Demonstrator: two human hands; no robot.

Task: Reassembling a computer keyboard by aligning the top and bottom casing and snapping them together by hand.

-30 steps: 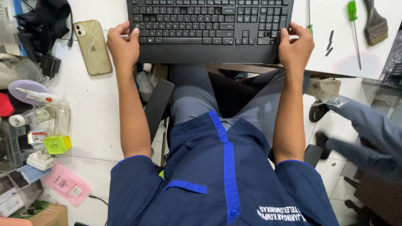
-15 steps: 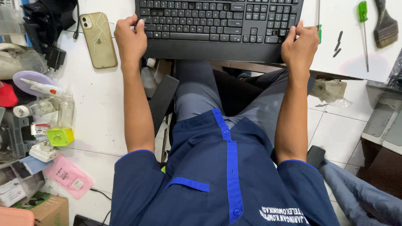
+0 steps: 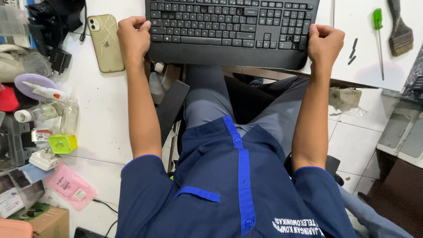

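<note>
Phone [image 3: 105, 42] beside keyboard [image 3: 229, 31]; screwdriver [image 3: 379, 39] right.

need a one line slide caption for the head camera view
Both hands, left and right, grip the ends of a black keyboard at the desk edge.

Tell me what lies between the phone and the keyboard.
In the head view, only the left hand, gripping the keyboard's left edge, right of the phone.
</note>
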